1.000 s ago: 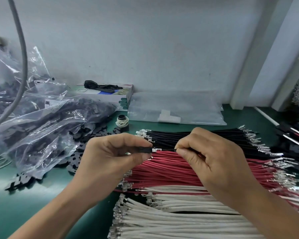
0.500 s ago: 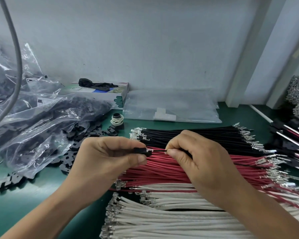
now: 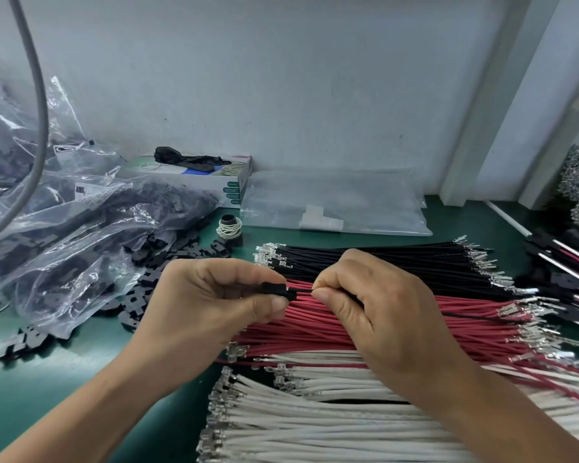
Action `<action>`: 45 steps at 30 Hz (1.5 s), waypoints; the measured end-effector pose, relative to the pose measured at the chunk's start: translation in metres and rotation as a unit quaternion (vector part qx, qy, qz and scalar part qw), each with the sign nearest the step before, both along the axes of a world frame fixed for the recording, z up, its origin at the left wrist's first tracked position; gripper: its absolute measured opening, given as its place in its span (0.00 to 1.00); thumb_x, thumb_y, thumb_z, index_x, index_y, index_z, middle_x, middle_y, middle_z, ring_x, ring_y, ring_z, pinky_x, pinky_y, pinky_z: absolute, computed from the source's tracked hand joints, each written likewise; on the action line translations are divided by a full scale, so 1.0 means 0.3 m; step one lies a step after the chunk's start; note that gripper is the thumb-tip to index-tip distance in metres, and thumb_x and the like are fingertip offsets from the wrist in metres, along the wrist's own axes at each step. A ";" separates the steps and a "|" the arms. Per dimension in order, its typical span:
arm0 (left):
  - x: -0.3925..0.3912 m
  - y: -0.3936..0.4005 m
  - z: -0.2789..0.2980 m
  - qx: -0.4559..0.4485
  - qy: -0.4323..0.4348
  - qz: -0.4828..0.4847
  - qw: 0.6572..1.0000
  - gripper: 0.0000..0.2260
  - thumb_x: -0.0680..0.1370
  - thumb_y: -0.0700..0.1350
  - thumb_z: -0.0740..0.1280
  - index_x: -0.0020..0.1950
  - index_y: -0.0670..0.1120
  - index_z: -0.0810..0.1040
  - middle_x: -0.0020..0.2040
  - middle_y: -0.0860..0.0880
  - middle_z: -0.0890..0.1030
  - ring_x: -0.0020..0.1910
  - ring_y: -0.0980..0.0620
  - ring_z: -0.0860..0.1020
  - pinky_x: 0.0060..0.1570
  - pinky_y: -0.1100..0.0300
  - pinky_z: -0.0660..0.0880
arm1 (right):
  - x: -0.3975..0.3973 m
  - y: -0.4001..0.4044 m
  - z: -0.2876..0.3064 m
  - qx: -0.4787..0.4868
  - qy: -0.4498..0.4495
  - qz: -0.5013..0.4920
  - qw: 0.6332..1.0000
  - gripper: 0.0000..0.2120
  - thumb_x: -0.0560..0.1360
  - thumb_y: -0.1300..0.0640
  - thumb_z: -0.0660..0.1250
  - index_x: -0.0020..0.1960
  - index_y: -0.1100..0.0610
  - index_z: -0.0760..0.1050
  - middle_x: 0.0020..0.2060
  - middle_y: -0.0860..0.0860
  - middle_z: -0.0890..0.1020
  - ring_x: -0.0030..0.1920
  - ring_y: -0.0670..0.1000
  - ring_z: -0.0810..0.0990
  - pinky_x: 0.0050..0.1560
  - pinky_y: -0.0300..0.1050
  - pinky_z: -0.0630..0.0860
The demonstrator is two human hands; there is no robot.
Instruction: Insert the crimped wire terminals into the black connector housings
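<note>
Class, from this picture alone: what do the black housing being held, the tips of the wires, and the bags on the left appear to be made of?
Black housing: probably moulded plastic, matte, with crisp square edges.
Wire tips: likely thin stamped metal, silvery and glinting.
Bags: clear plastic film, glossy and creased, with dark parts showing through.

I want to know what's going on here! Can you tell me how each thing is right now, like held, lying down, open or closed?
Left hand: pinches the housing.
Right hand: pinches the black wire.
Housing: held, black wire entering its right end.
Black wire: terminal out of sight in the housing.
Black wires: lying loose.
Red wires: lying loose.
White wires: lying loose.
Bags: full, open or closed unclear.
</note>
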State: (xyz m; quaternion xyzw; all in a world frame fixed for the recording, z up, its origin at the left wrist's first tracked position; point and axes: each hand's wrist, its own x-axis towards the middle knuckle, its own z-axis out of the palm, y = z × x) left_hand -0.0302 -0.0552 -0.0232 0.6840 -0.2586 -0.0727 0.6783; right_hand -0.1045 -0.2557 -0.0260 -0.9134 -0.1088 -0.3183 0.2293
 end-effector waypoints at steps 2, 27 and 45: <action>-0.002 0.000 0.004 -0.001 -0.008 0.001 1.000 0.12 0.63 0.39 0.79 0.45 0.47 0.89 0.38 0.42 0.87 0.36 0.45 0.87 0.39 0.63 0.82 | 0.004 0.008 -0.004 -0.010 -0.017 -0.003 1.000 0.11 0.81 0.50 0.62 0.45 0.52 0.79 0.38 0.42 0.76 0.38 0.44 0.75 0.38 0.43 0.75; 0.041 0.011 -0.015 -0.011 0.001 0.082 0.997 0.08 0.69 0.45 0.77 0.47 0.52 0.88 0.39 0.44 0.87 0.32 0.51 0.84 0.30 0.61 0.80 | 0.011 0.023 -0.029 -0.021 0.117 -0.077 0.990 0.03 0.75 0.45 0.71 0.47 0.42 0.83 0.41 0.38 0.77 0.48 0.40 0.74 0.45 0.40 0.73; 0.034 0.013 -0.005 -0.017 0.024 0.081 0.996 0.10 0.66 0.47 0.78 0.47 0.51 0.89 0.39 0.43 0.87 0.32 0.51 0.84 0.31 0.62 0.79 | 0.009 0.017 -0.013 0.029 0.185 -0.137 0.973 0.04 0.78 0.47 0.70 0.44 0.42 0.81 0.43 0.37 0.77 0.45 0.36 0.76 0.44 0.39 0.74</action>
